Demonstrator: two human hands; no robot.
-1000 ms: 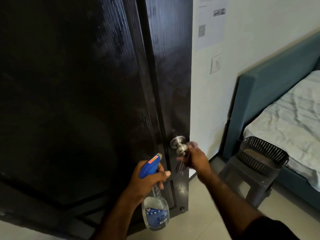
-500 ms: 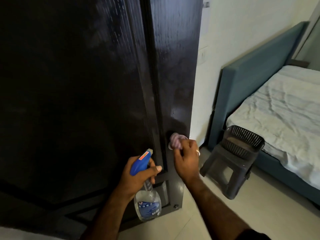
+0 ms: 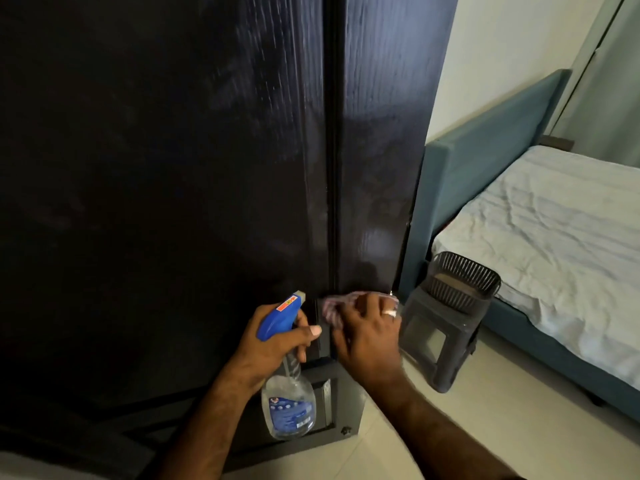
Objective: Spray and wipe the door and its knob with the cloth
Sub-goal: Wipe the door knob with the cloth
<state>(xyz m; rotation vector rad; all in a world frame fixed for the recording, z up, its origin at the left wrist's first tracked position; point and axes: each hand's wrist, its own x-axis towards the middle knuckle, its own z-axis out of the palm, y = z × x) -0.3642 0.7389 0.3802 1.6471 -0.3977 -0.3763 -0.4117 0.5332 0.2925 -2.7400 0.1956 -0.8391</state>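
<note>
We see the right hand (image 3: 367,336) closed over a pale cloth (image 3: 334,306), pressing it against the dark door (image 3: 194,174) at its right edge; the knob is hidden under it. The left hand (image 3: 273,344) is wrapped around the spray bottle (image 3: 287,407), just beside the door.
</note>
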